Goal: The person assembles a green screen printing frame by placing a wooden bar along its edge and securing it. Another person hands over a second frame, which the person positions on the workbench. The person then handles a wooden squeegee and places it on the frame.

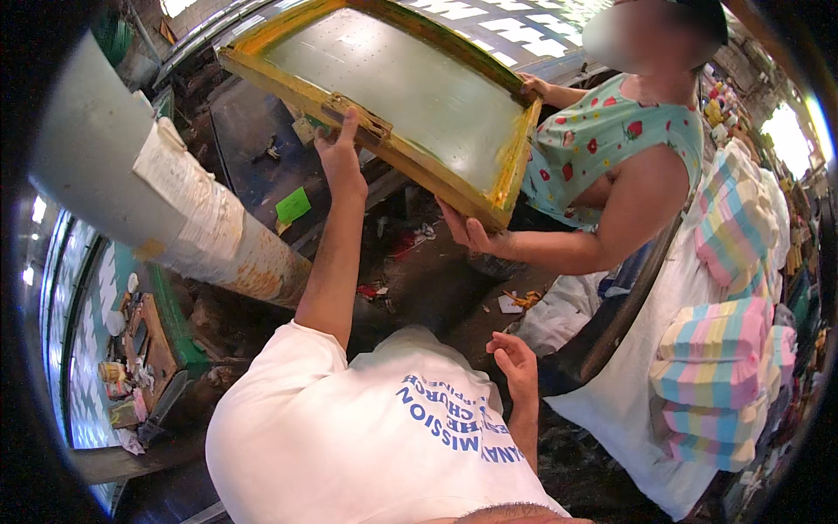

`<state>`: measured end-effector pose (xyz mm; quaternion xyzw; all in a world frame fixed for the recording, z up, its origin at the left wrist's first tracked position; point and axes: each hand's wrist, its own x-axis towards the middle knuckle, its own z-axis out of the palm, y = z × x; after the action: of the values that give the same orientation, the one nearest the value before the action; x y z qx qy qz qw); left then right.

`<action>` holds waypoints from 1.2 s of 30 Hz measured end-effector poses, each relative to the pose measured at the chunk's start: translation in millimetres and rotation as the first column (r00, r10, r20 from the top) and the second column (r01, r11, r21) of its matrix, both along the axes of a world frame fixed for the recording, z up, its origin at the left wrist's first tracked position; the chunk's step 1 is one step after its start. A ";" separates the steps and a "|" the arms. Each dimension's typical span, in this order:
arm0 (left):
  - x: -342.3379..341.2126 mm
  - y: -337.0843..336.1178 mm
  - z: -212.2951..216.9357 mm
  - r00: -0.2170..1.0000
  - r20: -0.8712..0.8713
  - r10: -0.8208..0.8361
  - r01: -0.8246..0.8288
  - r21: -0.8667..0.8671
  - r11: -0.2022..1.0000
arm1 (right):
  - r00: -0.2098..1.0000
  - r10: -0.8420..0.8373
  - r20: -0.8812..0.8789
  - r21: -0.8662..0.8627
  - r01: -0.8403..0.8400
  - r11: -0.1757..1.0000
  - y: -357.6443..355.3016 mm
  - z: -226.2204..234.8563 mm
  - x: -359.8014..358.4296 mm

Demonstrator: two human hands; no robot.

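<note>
**Yellow-framed panel (393,87) held aloft by two people**

The left hand (339,157) grips the panel's near edge, fingers closed against the wood. The panel is tilted in the air ahead, its right end held in both hands of a co-worker (611,144). The right hand (515,360), half open with fingers loosely curled, holds nothing visible, well apart from the panel. Pastel-striped bundles (711,349) lie at right.

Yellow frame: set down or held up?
The yellow frame is held up: left hand at its near side, co-worker's hands at its right end.
</note>
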<state>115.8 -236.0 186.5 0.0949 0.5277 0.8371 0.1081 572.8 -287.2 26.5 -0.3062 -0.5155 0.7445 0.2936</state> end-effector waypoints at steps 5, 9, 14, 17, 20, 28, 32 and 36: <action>1.4 17.2 9.9 0.979 -0.204 0.030 -0.022 0.041 0.999 | 0.998 0.044 0.035 0.101 -0.048 0.994 48.7 25.8 -43.3; -3.4 27.9 8.6 0.987 -0.138 -0.082 0.098 0.115 0.989 | 0.992 0.105 0.064 0.073 -0.109 0.991 77.1 32.3 -81.3; -18.3 40.5 -12.6 0.995 -0.088 -0.049 0.060 0.119 0.991 | 0.977 0.187 0.101 0.209 -0.205 0.956 99.2 35.7 -133.3; -33.5 48.5 -29.8 0.999 -0.017 -0.048 0.050 0.148 0.988 | 0.961 0.206 0.182 0.246 -0.247 0.937 108.1 43.4 -150.2; -46.4 46.4 -42.7 0.990 0.084 -0.117 0.103 0.147 0.984 | 0.964 0.225 0.141 0.284 -0.257 0.924 113.2 48.7 -158.1; -58.1 75.1 -48.0 0.984 0.173 -0.036 0.038 -0.011 0.999 | 0.944 0.297 0.142 0.351 -0.329 0.877 125.0 52.8 -168.2; -52.0 76.5 -46.9 0.994 0.087 0.072 -0.083 0.130 0.988 | 0.946 0.293 0.137 0.466 -0.322 0.824 136.6 59.0 -168.9; -38.6 64.6 -34.9 0.986 -0.100 0.136 -0.107 0.257 0.960 | 0.994 -0.105 -0.004 0.378 0.099 0.921 156.6 65.9 -154.4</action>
<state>77.2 -171.4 151.6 0.1238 0.4277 0.8953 0.0126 418.4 -130.6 92.4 -0.2763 -0.6349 0.6127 0.3811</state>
